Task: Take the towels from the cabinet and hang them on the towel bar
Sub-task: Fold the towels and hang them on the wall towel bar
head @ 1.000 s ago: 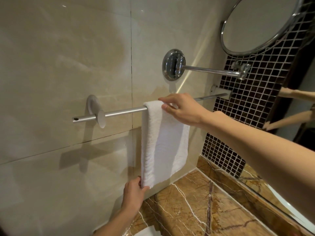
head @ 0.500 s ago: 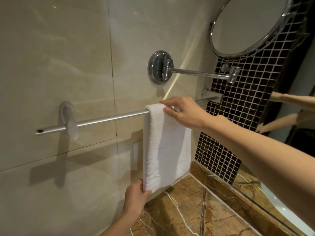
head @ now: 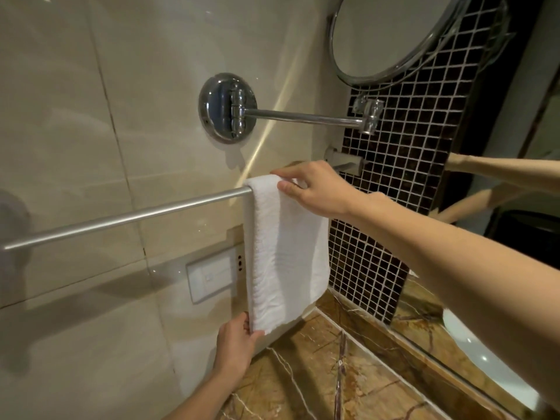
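A folded white towel [head: 285, 250] hangs over the silver towel bar [head: 127, 218] near the bar's right end, in front of the beige tiled wall. My right hand [head: 315, 189] holds the towel's top fold on the bar, thumb on the front and fingers over the top. My left hand [head: 238, 344] pinches the towel's lower left corner from below. The cabinet is not in view.
A round chrome mount [head: 227, 107] with a swing arm carries a round mirror [head: 391, 37] above the bar. A white switch plate [head: 212, 275] sits on the wall left of the towel. Dark mosaic tile [head: 403, 165], a brown marble counter [head: 327, 374] and a wall mirror [head: 515, 192] lie to the right.
The view has moved in closer and shifted right, so the bar's left mount slid toward the left edge. Both hands keep their hold on the towel, which sits a little further right on the bar.
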